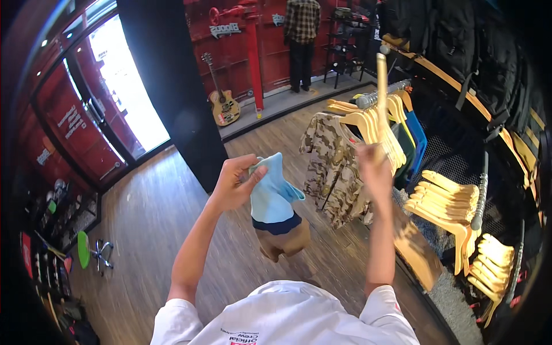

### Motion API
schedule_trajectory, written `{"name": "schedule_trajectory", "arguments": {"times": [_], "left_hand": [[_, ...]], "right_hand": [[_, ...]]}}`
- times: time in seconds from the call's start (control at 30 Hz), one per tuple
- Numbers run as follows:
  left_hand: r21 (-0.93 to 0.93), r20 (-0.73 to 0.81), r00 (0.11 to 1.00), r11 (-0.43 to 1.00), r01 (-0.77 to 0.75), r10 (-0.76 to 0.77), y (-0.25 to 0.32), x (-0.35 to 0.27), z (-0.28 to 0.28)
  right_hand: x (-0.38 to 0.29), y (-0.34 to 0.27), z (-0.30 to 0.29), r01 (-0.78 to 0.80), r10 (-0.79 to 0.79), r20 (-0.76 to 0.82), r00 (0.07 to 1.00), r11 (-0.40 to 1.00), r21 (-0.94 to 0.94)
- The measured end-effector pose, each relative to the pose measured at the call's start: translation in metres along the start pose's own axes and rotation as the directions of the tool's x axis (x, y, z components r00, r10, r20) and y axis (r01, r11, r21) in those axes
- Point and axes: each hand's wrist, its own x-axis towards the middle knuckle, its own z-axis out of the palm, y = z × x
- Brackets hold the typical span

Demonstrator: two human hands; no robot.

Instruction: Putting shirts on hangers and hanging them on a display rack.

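Observation:
A colour-blocked garment [271,200] in light blue, navy and tan hangs before me, its upper edge pinched between the thumb and fingers of my left hand [239,181]. My right hand [374,172], blurred, grips a wooden clothes hanger [381,97] that stands up nearly edge-on. Behind that hand, a camouflage long-sleeved top [330,166] hangs at the near end of a rail. The lower end of the hanger is hidden by my fingers, and no cloth shows on its visible part.
Bare wooden hangers fill a middle rail [446,200] and a lower rail [491,263] at right. Black backpacks [453,47] hang above. A dark pillar [172,86] stands left of an acoustic guitar [224,105]. A glass door [92,103] and a green-seated stool [84,250] are at left.

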Motion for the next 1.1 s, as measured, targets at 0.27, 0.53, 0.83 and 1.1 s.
{"name": "schedule_trajectory", "arguments": {"times": [0.27, 0.53, 0.83, 1.1], "left_hand": [[-0.133, 0.044, 0.999, 0.991, 0.014, -0.009, 0.007, 0.008, -0.029], [0.084, -0.040, 0.999, 0.996, 0.011, -0.007, 0.000, 0.004, -0.066], [-0.095, -0.157, 0.987, 0.994, -0.043, 0.028, 0.001, 0.015, -0.070], [-0.506, -0.155, 0.983, 0.863, 0.009, -0.101, -0.013, 0.024, -0.073]], "right_hand": [[-0.071, -0.024, 0.133, -0.106, -0.087, 0.340, 0.936, 0.854, 0.509], [-0.063, -0.028, 0.160, -0.039, -0.121, 0.291, 0.949, 0.871, 0.490], [-0.048, -0.046, 0.144, -0.173, -0.368, 0.558, 0.744, 0.700, 0.693], [-0.045, -0.034, 0.158, -0.349, -0.324, 0.656, 0.682, 0.644, 0.681]]}}
